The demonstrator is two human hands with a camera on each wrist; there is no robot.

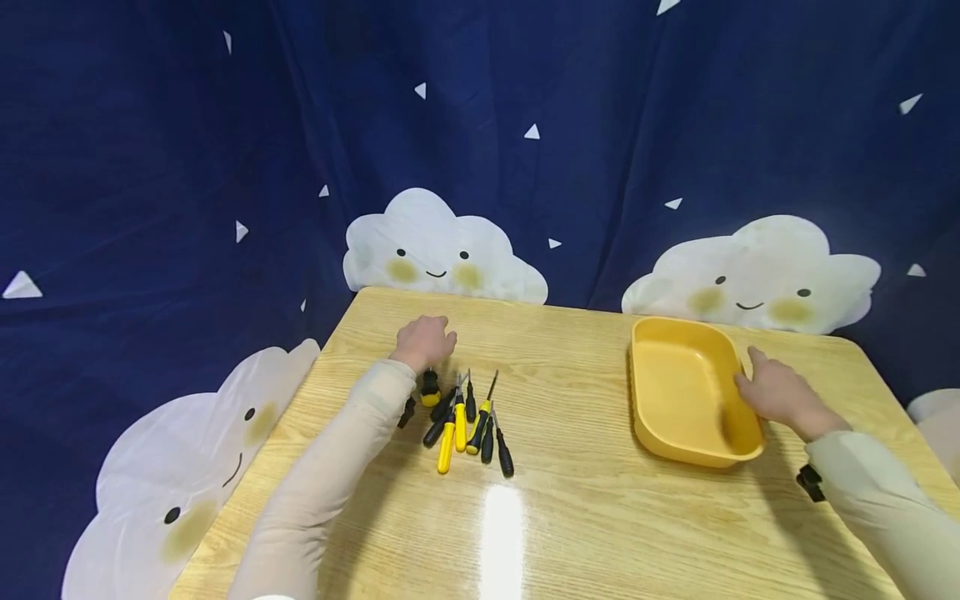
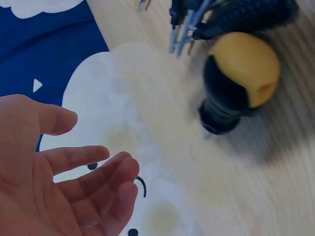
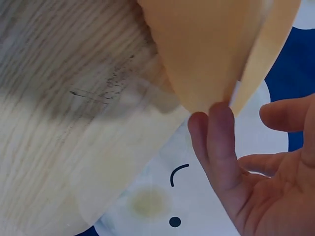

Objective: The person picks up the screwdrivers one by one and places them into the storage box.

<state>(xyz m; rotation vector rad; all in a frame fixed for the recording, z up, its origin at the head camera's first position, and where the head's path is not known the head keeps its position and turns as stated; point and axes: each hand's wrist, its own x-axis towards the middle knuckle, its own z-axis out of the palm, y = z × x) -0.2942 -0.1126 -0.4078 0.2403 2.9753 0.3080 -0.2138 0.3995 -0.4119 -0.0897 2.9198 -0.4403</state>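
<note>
Dark blue curtain point(image 1: 480, 167) with white cloud shapes point(image 1: 442, 242) is hanging behind a wood-grained desk point(image 1: 577, 517). Seen from the head, a stubby black-and-yellow screwdriver point(image 1: 431, 389) is lying at 6 o'clock from the left hand point(image 1: 425, 342), just beside it, its long axis running 12 to 6 with the tip pointing to 12; the other screwdrivers point(image 1: 461, 425) are spreading at about 5 o'clock. Of the two hands, the left is clearly being the nearer. Its fingers are bending loosely, thumb apart, grasping nothing. At 9 o'clock from the right hand point(image 1: 783, 390), a yellow bin point(image 1: 682, 387) is sitting; that hand's fingertips are meeting its edge in view, thumb standing clear, not gripping, though whether they are touching I cannot tell
</note>
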